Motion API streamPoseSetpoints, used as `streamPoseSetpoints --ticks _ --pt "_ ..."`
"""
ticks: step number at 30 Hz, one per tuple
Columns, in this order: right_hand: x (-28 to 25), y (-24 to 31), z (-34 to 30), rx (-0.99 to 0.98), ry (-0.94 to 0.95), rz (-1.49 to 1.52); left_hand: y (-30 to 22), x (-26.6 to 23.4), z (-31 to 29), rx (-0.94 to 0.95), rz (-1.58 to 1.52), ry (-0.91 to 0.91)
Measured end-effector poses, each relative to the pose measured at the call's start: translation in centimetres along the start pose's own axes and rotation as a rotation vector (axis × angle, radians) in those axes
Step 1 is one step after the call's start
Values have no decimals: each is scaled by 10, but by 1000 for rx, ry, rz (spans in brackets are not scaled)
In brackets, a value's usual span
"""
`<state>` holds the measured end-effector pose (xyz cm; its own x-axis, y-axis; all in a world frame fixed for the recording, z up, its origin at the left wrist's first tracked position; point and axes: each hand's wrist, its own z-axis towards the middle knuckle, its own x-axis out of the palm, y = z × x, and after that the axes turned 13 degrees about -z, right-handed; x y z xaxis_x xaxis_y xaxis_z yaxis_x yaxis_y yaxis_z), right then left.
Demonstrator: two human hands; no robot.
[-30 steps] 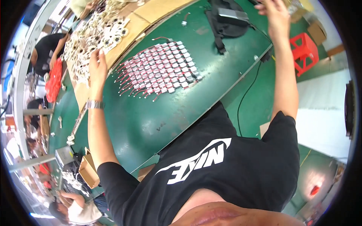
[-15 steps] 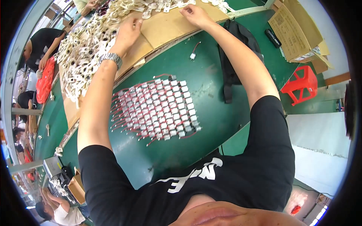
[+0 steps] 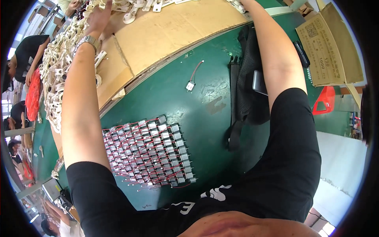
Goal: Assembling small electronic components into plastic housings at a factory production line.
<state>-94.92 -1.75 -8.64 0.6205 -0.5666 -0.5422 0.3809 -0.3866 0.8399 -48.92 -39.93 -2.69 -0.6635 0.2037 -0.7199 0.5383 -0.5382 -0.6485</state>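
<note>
At the far left, my left hand (image 3: 98, 19) reaches over a pile of off-white plastic parts (image 3: 59, 75). Its visible fingers stretch toward the far edge, and I see nothing held in them. The upper edge of the view cuts off most of my right hand (image 3: 246, 2), so its fingers are hidden; white parts (image 3: 237, 5) lie beside it. Between my arms, small silver motors (image 3: 158, 146) with red wires stand in close rows on the green table (image 3: 213, 130). A single motor (image 3: 190, 85) with its wire lies apart, farther off.
Cardboard (image 3: 166, 35) covers the far part of the table. A black bag (image 3: 248, 79) and a dark phone-like object (image 3: 259, 83) lie by my right arm. An open carton (image 3: 321, 51) stands far right, near a red stool (image 3: 324, 100). Other people (image 3: 27, 59) work at the left.
Both hands have moved farther away and apart, the left one deeper over the pile, the right one mostly out of view. The view has shifted, so the motors appear lower.
</note>
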Motion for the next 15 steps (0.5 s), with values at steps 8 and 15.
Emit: streamPoseSetpoints --ticks 8,15 --pt "82 130 -23 -131 -49 100 23 33 -21 157 200 -138" --pt "129 209 -97 -482 125 -111 6 14 -36 157 178 -374"
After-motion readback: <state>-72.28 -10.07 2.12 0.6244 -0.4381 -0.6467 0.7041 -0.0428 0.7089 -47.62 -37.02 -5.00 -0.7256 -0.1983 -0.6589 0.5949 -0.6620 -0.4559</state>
